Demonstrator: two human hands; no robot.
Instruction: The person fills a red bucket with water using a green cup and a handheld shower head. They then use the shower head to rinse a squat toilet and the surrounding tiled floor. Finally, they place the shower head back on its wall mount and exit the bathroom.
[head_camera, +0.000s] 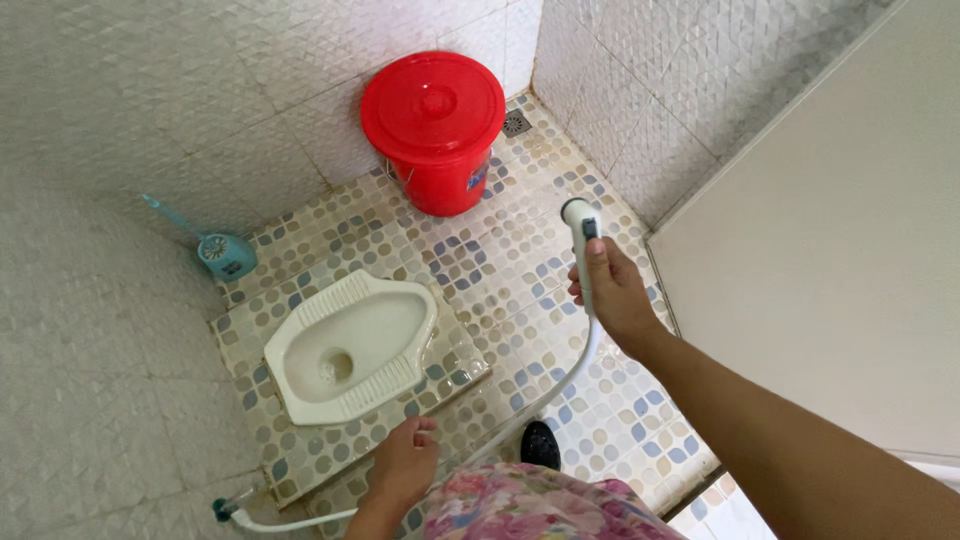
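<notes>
Above mosaic floor, right hand fingers clamp white sprayer; left hand fingers loosely curled.

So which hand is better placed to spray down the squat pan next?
Probably the right hand: it already grips the white handheld sprayer on its white hose, raised over the mosaic floor. The left hand hangs free near the white ceramic squat pan, holding nothing.

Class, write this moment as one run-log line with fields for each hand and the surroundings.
right hand: holds spray nozzle | left hand: empty, above floor | hose: runs to wall valve | nearby: squat toilet, red bucket
</notes>
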